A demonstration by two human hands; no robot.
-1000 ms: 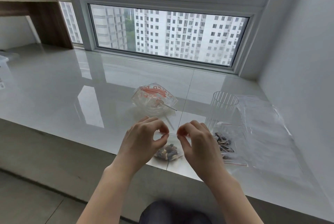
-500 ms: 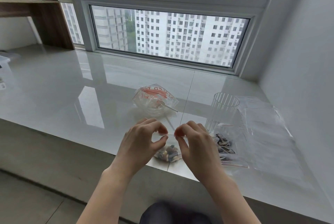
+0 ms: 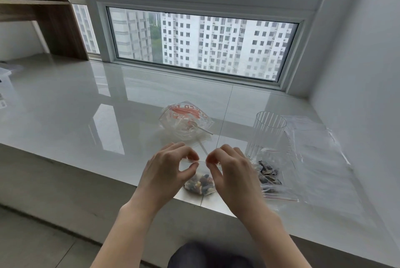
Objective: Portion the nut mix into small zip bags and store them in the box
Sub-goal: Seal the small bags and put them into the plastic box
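A small clear zip bag (image 3: 200,183) with dark nut mix in its bottom hangs between my hands near the front edge of the white sill (image 3: 65,116). My left hand (image 3: 166,170) pinches the bag's top strip at the left end. My right hand (image 3: 232,173) pinches the same strip at the right end, thumb and forefinger together. To the right lies another small zip bag (image 3: 269,175) with nut mix, flat on the sill. A crumpled clear bag with red print (image 3: 186,120) and a thin white stick in it sits behind my hands.
A ribbed clear plastic cup (image 3: 267,133) stands right of centre. A sheet of empty clear bags (image 3: 320,159) lies along the right wall. A pale container edge (image 3: 5,77) shows at far left, under wooden shelves (image 3: 41,7). The window frame bounds the back.
My hands have drawn a little closer together along the top strip of the small bag. The bag stays in the same place over the sill's front edge.
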